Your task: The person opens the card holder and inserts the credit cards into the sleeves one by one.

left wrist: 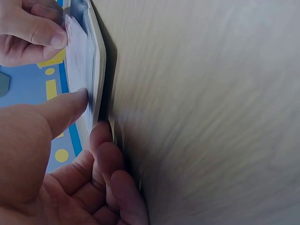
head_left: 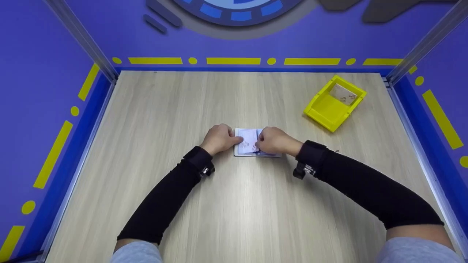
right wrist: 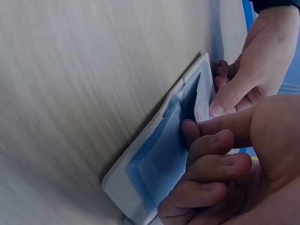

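Note:
A small card holder (head_left: 237, 153) with clear plastic sleeves (right wrist: 157, 161) lies open at mid-table in the head view. On its left half is a pale printed card (head_left: 248, 139). My left hand (head_left: 218, 138) grips the holder's left edge, the thumb pressing down on the card and the other fingers curled at the edge below, as the left wrist view shows. My right hand (head_left: 275, 140) pinches the card's right edge between thumb and index finger. In the right wrist view that edge stands raised off the sleeves, and the remaining fingers curl above the right half.
A yellow plastic bin (head_left: 321, 122) stands at the back right of the wooden table (head_left: 175, 106). Leaning against its inner back wall is another pale printed card (head_left: 343, 94). Blue panels with yellow marks enclose the table's back and sides.

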`<state>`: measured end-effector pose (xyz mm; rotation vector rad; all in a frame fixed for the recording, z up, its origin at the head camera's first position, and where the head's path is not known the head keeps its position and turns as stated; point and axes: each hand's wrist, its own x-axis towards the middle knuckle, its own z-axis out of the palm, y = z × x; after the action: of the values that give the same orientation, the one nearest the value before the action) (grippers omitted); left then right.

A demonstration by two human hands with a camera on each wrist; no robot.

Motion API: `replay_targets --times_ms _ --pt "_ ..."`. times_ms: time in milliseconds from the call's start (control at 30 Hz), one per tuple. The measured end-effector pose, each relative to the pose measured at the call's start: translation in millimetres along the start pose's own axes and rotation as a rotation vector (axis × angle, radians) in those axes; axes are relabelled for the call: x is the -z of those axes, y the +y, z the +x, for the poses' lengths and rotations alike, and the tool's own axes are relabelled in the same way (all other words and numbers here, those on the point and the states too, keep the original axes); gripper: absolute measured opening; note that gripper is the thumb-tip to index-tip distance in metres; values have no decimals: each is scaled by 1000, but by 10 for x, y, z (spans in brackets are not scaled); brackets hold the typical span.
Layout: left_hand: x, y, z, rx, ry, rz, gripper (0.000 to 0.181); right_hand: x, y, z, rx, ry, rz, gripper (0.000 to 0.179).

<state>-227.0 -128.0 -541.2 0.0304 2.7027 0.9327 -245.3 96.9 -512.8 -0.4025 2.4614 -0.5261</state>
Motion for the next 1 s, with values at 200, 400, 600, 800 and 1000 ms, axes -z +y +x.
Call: replay_targets --times_ms 200,400,600,800,1000 --pt "1 -9 -2 0 9 11 47 -15 -29 30 17 -14 -17 46" --pt "-8 -7 6 12 10 18 49 -36 -91 49 20 -13 -42 33" --pt "-6 -2 5 17 10 14 49 -30 -114 47 30 6 -86 28" --pt "-7 -1 2 3 8 2 47 88 -80 30 26 19 -97 25" --pt "2 -4 7 10 1 1 47 344 13 29 13 88 -50 31"
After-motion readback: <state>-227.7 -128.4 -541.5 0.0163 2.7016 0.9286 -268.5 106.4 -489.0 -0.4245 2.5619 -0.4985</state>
